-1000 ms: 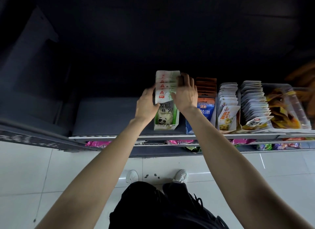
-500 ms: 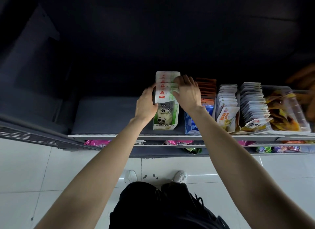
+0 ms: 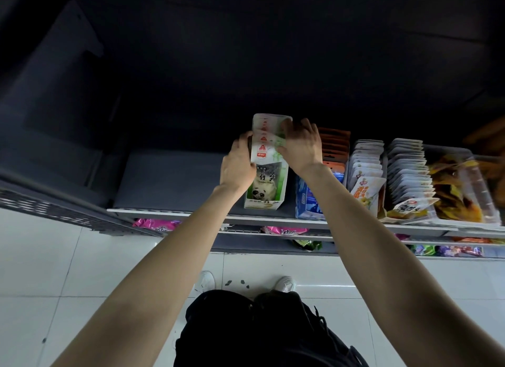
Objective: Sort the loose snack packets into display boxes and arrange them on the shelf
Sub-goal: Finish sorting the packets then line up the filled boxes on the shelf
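Note:
A green-and-white display box (image 3: 266, 187) with a panda picture stands on the grey shelf (image 3: 175, 180). A row of white snack packets (image 3: 266, 145) with red logos fills it. My left hand (image 3: 237, 165) holds the box's left side, thumb against the packets. My right hand (image 3: 300, 145) lies over the right side of the packets, fingers curved round their top edges. The box's right wall is hidden behind my right wrist.
To the right stand a blue box (image 3: 308, 200) with orange packets (image 3: 334, 145), two rows of white packets (image 3: 367, 172) (image 3: 407, 170), and a clear bin (image 3: 464, 191) of yellow snacks. Lower shelves hold pink packets (image 3: 157, 224). White floor tiles lie below.
The box has slid slightly to the left and forward on the shelf. My right hand has shifted down over the packets' tops.

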A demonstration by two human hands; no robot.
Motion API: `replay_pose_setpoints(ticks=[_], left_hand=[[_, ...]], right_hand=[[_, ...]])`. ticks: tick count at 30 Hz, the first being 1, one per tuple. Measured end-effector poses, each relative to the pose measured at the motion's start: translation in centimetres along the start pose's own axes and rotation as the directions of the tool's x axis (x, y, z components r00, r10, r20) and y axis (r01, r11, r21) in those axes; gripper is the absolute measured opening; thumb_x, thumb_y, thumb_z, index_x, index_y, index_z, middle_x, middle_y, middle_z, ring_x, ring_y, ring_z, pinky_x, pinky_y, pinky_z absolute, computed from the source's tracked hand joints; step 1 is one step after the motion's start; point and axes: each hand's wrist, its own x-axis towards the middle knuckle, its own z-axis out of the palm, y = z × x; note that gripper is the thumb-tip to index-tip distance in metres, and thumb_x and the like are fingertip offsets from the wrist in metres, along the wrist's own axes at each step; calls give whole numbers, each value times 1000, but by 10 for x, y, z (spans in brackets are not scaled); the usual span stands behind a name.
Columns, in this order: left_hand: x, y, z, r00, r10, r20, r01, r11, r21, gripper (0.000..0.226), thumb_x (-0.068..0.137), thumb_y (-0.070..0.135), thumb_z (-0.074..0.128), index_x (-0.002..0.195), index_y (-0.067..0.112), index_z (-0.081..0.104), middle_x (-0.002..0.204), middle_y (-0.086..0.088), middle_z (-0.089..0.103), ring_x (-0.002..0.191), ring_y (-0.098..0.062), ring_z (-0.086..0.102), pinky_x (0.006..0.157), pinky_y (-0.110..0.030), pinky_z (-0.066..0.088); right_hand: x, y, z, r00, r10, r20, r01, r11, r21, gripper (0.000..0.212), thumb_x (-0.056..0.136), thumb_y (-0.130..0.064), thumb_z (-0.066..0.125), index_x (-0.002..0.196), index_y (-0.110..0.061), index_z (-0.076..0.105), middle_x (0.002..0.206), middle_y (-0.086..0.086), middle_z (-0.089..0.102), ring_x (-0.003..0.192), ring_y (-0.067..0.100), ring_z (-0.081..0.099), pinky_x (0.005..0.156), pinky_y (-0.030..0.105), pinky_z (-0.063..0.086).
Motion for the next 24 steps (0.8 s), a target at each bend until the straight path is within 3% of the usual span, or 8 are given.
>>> replay_pose_setpoints(ticks=[2, 5, 7, 11, 15, 18, 20, 24], left_hand=[[0, -2, 1, 1000, -6, -6, 6, 1000, -5, 68, 80, -1, 62, 139, 18, 34, 129, -10, 51, 106, -31, 59, 88, -42, 50], [-2, -5, 0, 1000, 0, -18, 0, 1000, -8, 65, 83, 1, 62, 139, 17, 35, 129, -10, 52, 110, -29, 58, 92, -42, 48], [-4, -5, 0, 1000, 7, -22, -7, 1000, -28, 66, 83, 2, 62, 140, 18, 34, 130, -9, 52, 112, -28, 57, 94, -44, 47], [-7, -1, 4, 1000, -17, -2, 17, 1000, -26, 73, 80, 7, 67, 142, 17, 30, 130, -8, 52, 108, -29, 60, 91, -44, 48], [-13, 3, 8, 1000, -22, 2, 22, 1000, 9, 80, 82, 20, 69, 146, 19, 21, 133, -8, 49, 98, -27, 64, 82, -41, 51], [-18, 6, 9, 998, -12, -60, 10, 999, -40, 75, 85, 19, 66, 146, 20, 23, 137, -6, 46, 91, -24, 66, 77, -37, 51], [-19, 7, 10, 996, -7, -94, 0, 997, -71, 63, 87, 17, 64, 141, 18, 32, 137, -4, 46, 97, -24, 64, 80, -38, 50], [-19, 5, 13, 996, 44, -75, -44, 999, 2, 51, 86, 16, 62, 134, 16, 43, 134, -5, 46, 101, -26, 61, 82, -42, 52]], right_hand=[[-1, 0, 1, 999, -32, 4, 32, 999, 12, 28, 88, -27, 60, 105, -6, 68, 102, 13, 67, 108, 31, 52, 94, 35, 35], [-3, -3, 3, 994, -13, -109, 13, 1000, 2, 14, 66, -21, 81, 69, -10, 73, 72, 7, 68, 80, 29, 62, 74, 32, 48], [-3, -5, 1, 987, 13, -159, -10, 1000, 15, 17, 58, -18, 86, 64, -11, 72, 73, 5, 69, 74, 29, 64, 67, 31, 50], [-1, -7, 1, 979, 18, -204, -15, 1000, 15, 22, 53, -5, 86, 69, -9, 71, 80, 8, 67, 72, 29, 64, 64, 33, 52], [-1, -3, 2, 969, 89, -232, -53, 986, 155, 38, 58, -1, 83, 91, -3, 65, 88, 14, 62, 75, 31, 62, 66, 37, 52], [-11, 4, 0, 964, 63, -260, -19, 985, 172, 30, 63, -3, 80, 89, -6, 66, 89, 13, 62, 80, 31, 61, 69, 36, 50], [-18, 6, 3, 981, 13, -195, 9, 994, 110, 23, 73, -7, 75, 95, -7, 69, 99, 13, 64, 93, 33, 59, 79, 38, 48], [-22, 6, 14, 1000, -15, -13, 14, 1000, -12, 42, 87, -24, 64, 122, -4, 57, 123, 14, 57, 115, 33, 49, 94, 41, 42]])
